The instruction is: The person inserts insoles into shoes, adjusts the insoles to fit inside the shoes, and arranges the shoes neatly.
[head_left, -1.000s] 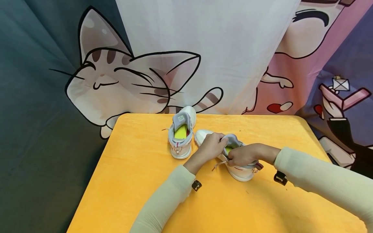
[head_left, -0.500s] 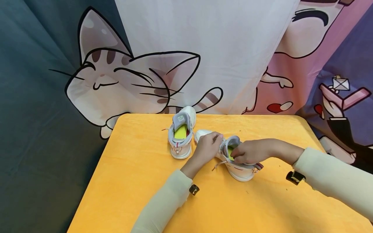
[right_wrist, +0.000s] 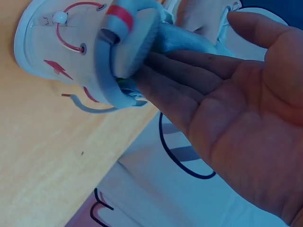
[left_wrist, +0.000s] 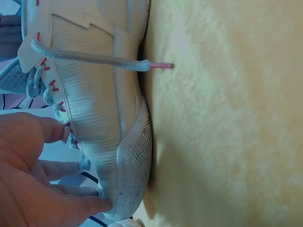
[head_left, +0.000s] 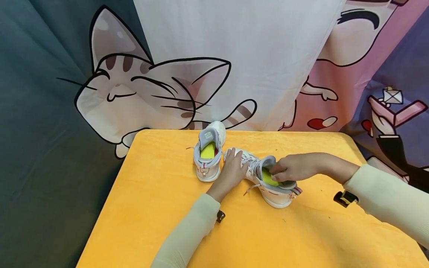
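Two white sneakers with grey linings are on the yellow table. My left hand [head_left: 232, 171] rests over the toe of the right sneaker [head_left: 276, 197]. In the left wrist view, its fingers [left_wrist: 78, 170] touch the toe and the lace area. My right hand [head_left: 296, 168] reaches into that sneaker's opening, by the yellow-green insole [head_left: 268, 178]. The right wrist view shows its fingers fairly straight inside the collar, thumb apart, fingertips hidden. A pale, blurred piece [right_wrist: 137, 45] with a ridged edge juts up at the heel; I cannot tell if it belongs to the insole.
The other sneaker [head_left: 207, 171], toe pointing away, stands just left of the hands, with a yellow-green insole inside. The yellow table [head_left: 151, 208] ends at the back against a printed cat curtain [head_left: 187, 89]. A loose lace [left_wrist: 99, 57] hangs off the sneaker's side.
My left hand has shifted from the tongue and laces to the toe. My right hand has drawn up and back a little within the opening, and more of the insole shows.
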### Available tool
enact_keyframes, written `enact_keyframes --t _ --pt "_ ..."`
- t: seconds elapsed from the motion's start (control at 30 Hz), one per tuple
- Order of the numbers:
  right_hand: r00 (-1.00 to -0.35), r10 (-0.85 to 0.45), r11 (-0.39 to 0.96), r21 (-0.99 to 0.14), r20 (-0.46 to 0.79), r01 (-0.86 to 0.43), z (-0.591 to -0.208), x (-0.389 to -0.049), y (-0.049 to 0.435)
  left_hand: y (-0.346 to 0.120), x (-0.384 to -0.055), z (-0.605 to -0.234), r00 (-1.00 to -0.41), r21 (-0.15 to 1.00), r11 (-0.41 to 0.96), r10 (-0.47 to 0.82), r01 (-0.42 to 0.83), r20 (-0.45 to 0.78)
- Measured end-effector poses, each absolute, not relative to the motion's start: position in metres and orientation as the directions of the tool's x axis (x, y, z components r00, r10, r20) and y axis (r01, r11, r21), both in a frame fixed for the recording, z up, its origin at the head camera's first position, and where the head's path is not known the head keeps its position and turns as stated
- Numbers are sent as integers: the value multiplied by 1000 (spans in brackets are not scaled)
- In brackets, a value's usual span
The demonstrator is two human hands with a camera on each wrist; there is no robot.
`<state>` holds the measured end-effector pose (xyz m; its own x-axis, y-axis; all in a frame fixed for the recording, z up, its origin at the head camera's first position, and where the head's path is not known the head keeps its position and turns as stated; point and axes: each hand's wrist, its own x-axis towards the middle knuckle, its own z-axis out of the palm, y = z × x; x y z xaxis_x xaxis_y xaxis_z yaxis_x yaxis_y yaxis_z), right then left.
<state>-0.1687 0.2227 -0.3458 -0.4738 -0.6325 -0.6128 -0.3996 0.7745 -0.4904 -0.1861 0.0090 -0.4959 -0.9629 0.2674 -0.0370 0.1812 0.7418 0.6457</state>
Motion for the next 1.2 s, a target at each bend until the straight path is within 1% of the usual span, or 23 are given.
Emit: enact_keyframes --t 0.1,0.17,0.33,0.57,0.63,0.83,1.0,1.1,1.2 --pt "-457 -636 771 -492 -621 -405 -353 -172 219 8 -188 -495 -962 649 743 266 160 -68" --pt "-458 -623 782 -479 -634 -400 -358 -174 218 7 -188 -495 -959 654 741 272 154 -82" --pt "-474 -539 840 -404 -697 -362 -374 -181 209 7 -188 -494 -958 654 742 271 147 -93" --pt "-441 -436 896 -330 -785 -298 -394 -185 199 7 -188 -494 -958 625 764 272 161 -86" --pt "-442 -421 903 -320 -792 -287 -398 -186 197 7 -188 -494 -958 617 769 274 167 -81" --pt "-438 -450 888 -336 -779 -314 -404 -187 197 5 -187 -494 -962 613 773 261 161 -76" --pt "-458 -473 878 -357 -753 -321 -406 -185 200 6 -186 -494 -959 613 772 273 168 -80" --pt "-479 -501 864 -385 -721 -324 -402 -185 203 7 -187 -494 -960 615 770 270 166 -79" --pt "-476 -543 839 -415 -692 -353 -391 -184 203 8 -187 -494 -961 610 775 267 165 -79"
